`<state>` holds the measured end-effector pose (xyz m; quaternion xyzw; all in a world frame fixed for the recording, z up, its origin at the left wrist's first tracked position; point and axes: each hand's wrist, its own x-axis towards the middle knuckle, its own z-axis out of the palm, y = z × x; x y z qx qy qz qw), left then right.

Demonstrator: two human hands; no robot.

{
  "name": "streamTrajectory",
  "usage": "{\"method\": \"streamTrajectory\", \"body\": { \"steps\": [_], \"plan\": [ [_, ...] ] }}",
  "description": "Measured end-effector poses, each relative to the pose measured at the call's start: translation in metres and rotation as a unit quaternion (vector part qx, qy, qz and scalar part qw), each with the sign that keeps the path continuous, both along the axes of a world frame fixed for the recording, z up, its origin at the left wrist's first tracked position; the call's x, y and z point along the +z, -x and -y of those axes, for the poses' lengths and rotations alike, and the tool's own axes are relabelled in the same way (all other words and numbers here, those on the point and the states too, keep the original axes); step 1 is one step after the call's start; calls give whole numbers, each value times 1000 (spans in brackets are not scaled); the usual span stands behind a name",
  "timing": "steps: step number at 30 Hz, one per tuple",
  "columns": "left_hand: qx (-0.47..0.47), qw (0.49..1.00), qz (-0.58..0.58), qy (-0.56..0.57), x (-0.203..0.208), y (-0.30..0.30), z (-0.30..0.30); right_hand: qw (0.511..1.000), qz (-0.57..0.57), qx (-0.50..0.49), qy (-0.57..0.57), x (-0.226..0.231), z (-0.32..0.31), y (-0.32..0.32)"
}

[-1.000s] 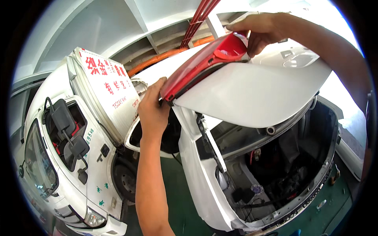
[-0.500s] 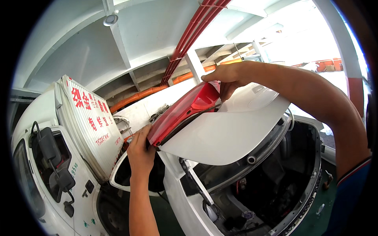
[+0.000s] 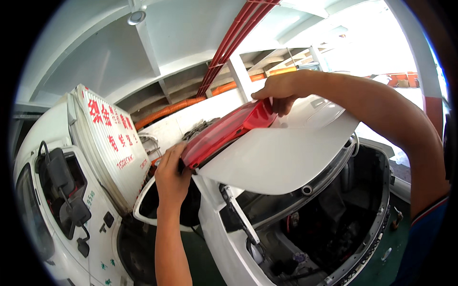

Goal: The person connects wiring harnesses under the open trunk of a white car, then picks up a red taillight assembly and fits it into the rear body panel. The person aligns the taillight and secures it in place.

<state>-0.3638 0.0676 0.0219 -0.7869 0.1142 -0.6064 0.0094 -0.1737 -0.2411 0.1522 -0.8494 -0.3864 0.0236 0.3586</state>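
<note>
A long red tail light (image 3: 220,129) is held between my hands along the outer edge of a white car's raised trunk lid (image 3: 276,159). My left hand (image 3: 171,174) closes round its near left end, fingers over the back and the thumb side hidden. At the far right end, my right hand (image 3: 285,91) grips it with the thumb on top and the fingers curled down beside the lid. The light lies against or just above the lid's edge; whether it is attached cannot be told.
Below the lid gapes the car's open trunk (image 3: 329,224), dark inside, with a lid strut (image 3: 241,214) at its left. A white box truck (image 3: 62,190) stands close on the left, its black mirrors (image 3: 62,174) sticking out. Red pipes (image 3: 229,52) run overhead.
Both hands have shifted slightly to the right with the tail light, which has tilted a little. Less of the dark strip along its lower side shows. Both grips stay closed.
</note>
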Motion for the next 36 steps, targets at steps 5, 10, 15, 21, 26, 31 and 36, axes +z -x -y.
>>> {"method": "streamTrajectory", "body": {
  "steps": [5,10,15,21,26,31,36],
  "plan": [
    [-54,998,-4,35,-5,-2,-1,999,43,-24,2,-2,0,-2],
    [-84,996,15,14,-8,-3,-6,992,113,-57,30,-5,-5,-1],
    [-77,997,26,12,-6,-6,-2,995,80,-52,22,-3,-2,0],
    [-99,994,39,-12,-6,-8,-6,998,53,-17,-4,0,1,2],
    [-122,991,53,-21,-7,-12,-14,997,73,-5,-9,-1,1,2],
    [-115,991,60,-32,-8,-13,-16,996,90,4,7,-3,8,-4],
    [-114,992,62,1,-15,-18,-21,988,127,80,-32,-5,14,-13]
  ]
}}
